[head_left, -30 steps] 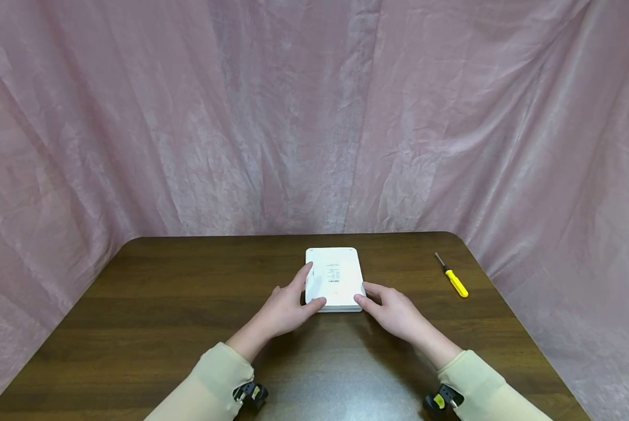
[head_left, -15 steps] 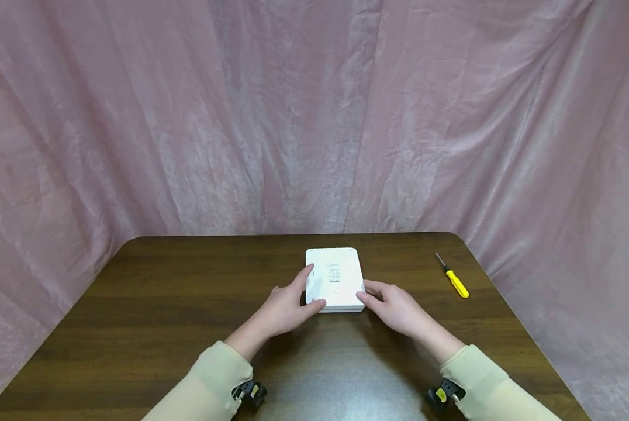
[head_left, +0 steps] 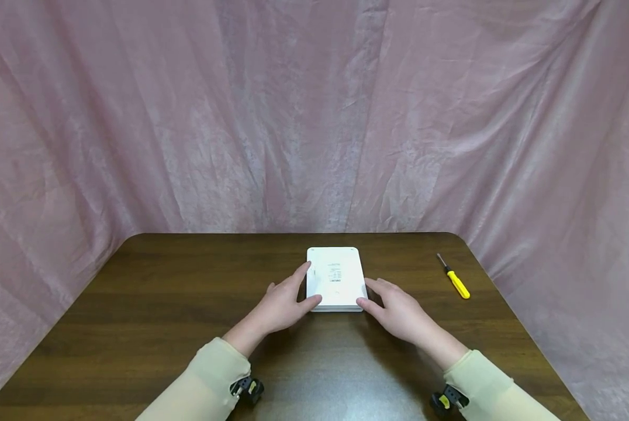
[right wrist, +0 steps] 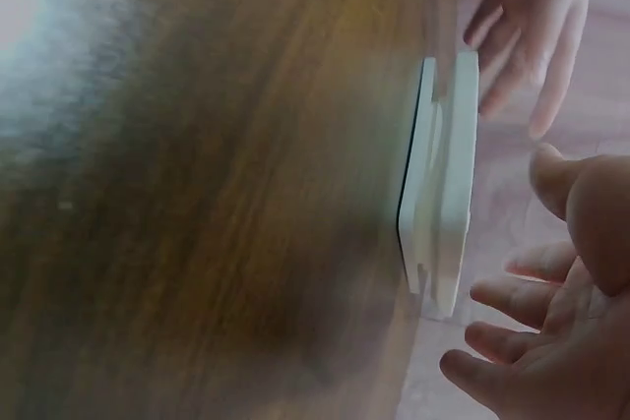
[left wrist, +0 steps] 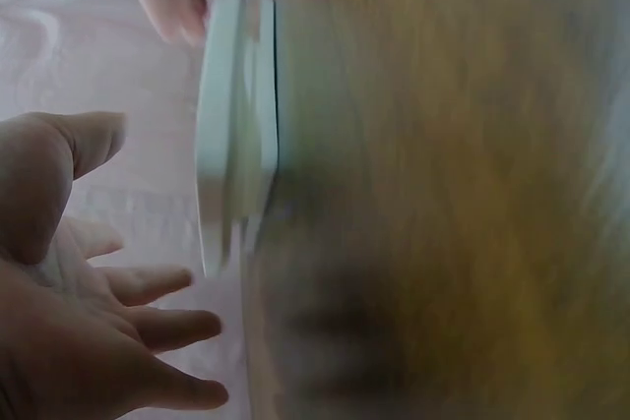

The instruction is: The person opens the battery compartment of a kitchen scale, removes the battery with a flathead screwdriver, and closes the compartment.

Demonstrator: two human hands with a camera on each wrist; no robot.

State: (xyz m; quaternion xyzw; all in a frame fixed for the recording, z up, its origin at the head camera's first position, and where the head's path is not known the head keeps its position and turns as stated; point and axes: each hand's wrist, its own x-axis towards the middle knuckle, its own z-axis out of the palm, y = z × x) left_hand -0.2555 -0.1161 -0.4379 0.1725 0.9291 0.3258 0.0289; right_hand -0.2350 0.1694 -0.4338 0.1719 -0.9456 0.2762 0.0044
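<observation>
A flat white box-like device [head_left: 335, 276] with small printed text on its upper face lies on the brown table [head_left: 188, 292]. From the side, in the left wrist view, the device [left wrist: 222, 135] shows two layers with a recess between them. My left hand [head_left: 280, 305] is at its left side, thumb and fingers spread. At its right side is my right hand [head_left: 396, 311], also spread. Both wrist views show a gap between the near hand's fingers and the device, so neither hand grips it. What kind of device it is cannot be told.
To the right on the table lies a screwdriver [head_left: 454, 278] with a yellow handle, its metal shaft towards the far edge. Behind the table's far edge hangs a pink curtain [head_left: 293, 117].
My left hand has drawn slightly left, off the device. The right hand has shifted a little to the right. The device and the screwdriver look the same.
</observation>
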